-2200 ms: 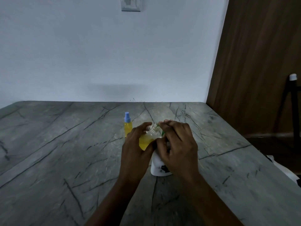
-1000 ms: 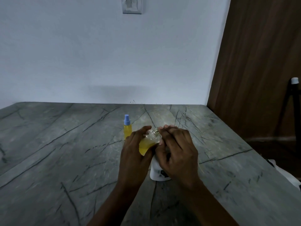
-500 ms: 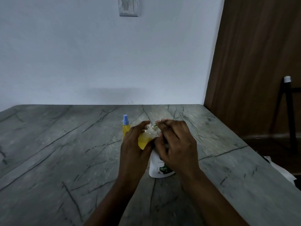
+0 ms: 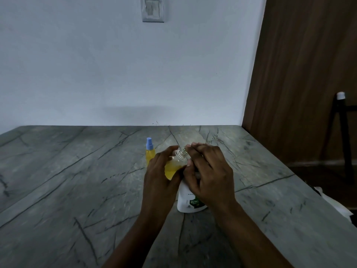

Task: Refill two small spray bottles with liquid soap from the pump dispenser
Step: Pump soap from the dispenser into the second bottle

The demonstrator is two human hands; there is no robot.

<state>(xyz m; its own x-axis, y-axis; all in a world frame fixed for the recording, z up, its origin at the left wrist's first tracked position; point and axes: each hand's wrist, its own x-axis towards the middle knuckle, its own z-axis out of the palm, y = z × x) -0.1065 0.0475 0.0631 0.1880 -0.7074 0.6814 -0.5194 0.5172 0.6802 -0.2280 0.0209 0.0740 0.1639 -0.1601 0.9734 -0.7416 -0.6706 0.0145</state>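
1. Two small spray bottles are in play. The open bottle (image 4: 173,167) has its cap off and its threaded neck bare. It is tilted, neck to the right, and holds yellow liquid in its lower part.
2. The left grip (image 4: 160,178) has it, fingers and thumb curled round the body. The bottle is held up off the counter (image 4: 77,190), close against the top of the pump dispenser (image 4: 188,203).
3. The right grip (image 4: 209,175) is curled over the top of that white dispenser, fingertips at the bottle's neck. The pump head is hidden beneath, so I cannot tell whether it clasps anything.
4. The dispenser stands upright on the counter, near the middle, with a green label low on its front.
5. The second bottle (image 4: 150,154) is yellow with a blue spray top. It stands upright just behind the left grip, with no hand on it.
6. The counter is grey-green stone with dark veins, and it runs back to a plain white wall.
7. A switch plate (image 4: 153,9) sits high on the wall, and a brown wood panel (image 4: 309,74) fills the right side. A dark stand with a white cap (image 4: 341,95) is in front of the panel.
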